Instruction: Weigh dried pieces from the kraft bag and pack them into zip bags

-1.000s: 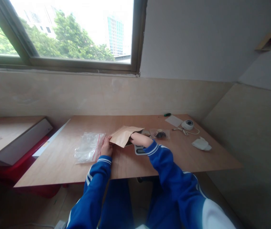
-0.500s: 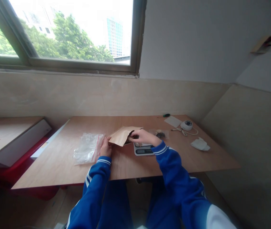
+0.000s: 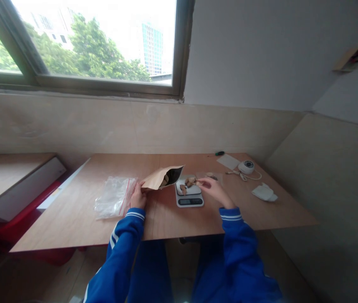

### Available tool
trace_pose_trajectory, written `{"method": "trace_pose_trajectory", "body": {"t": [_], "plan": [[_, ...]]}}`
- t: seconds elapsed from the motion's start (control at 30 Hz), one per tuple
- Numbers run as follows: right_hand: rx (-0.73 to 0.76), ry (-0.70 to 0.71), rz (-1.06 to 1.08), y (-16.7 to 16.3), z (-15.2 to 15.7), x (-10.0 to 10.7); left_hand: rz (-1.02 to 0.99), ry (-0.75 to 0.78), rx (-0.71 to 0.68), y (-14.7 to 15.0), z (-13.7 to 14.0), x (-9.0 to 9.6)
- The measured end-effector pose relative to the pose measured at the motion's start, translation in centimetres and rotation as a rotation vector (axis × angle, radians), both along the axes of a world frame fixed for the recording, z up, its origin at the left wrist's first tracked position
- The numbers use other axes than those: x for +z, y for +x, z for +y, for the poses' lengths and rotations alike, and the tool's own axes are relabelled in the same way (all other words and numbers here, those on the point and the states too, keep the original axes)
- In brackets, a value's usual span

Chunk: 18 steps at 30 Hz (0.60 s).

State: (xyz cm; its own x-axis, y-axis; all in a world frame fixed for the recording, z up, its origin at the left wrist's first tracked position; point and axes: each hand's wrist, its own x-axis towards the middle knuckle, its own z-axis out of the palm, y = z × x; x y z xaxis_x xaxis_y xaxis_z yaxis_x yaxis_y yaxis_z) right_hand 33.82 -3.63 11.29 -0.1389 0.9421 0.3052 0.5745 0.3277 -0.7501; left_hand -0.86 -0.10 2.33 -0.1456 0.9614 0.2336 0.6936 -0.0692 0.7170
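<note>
One wood-topped counter [image 3: 163, 219] under everything. On its left, clear plastic bags [image 3: 112, 197], flat, a red line down the right edge. Next in size: brown paper bag [image 3: 156, 178], slanted, mouth gaping rightward, dark inside, a few pieces visible within. Left grip [image 3: 138, 197] clamped on the bag's near left corner, so the opening sits at the far end from those fingers. White scale [image 3: 194, 205] just right of the bag mouth; its front panel has a dark display [image 3: 189, 201], characters too small to read. Right grip [image 3: 216, 190] at the pan's right edge, fingertips near together; cannot tell whether they pinch a piece. White dome camera [image 3: 246, 167] well off to the right, cable beside it. Smallest: brown pieces [image 3: 190, 181] loose on the pan, directly at the right fingertips.
</note>
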Motion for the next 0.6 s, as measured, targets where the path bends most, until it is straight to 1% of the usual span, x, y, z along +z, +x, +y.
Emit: {"method": "trace_pose_trajectory", "body": {"t": [0.1, 0.17, 0.23, 0.3, 0.47, 0.53, 0.6], "plan": [[-0.064, 0.027, -0.102, 0.3, 0.6, -3.5, -0.006, -0.027, 0.009, 0.1, -0.1, 0.2], [-0.109, 0.071, -0.182, 0.0, 0.8, -5.0, -0.016, -0.029, 0.013, 0.1, -0.1, 0.3], [-0.154, 0.104, -0.242, -0.4, 0.8, -5.9, -0.025, -0.033, 0.018, 0.1, -0.1, 0.2], [-0.175, 0.117, -0.277, -0.7, 0.7, -6.5, -0.033, -0.034, 0.022, 0.1, 0.0, 0.1], [-0.141, 0.133, -0.277, -0.3, 0.3, -7.0, -0.037, -0.019, 0.012, 0.0, 0.1, -0.1], [-0.143, 0.137, -0.239, -0.1, 0.1, -6.7, -0.036, -0.018, 0.009, 0.0, 0.1, -0.1], [-0.155, 0.148, -0.171, -0.2, -0.1, -5.7, -0.032, -0.015, 0.009, 0.0, 0.2, -0.1]]}}
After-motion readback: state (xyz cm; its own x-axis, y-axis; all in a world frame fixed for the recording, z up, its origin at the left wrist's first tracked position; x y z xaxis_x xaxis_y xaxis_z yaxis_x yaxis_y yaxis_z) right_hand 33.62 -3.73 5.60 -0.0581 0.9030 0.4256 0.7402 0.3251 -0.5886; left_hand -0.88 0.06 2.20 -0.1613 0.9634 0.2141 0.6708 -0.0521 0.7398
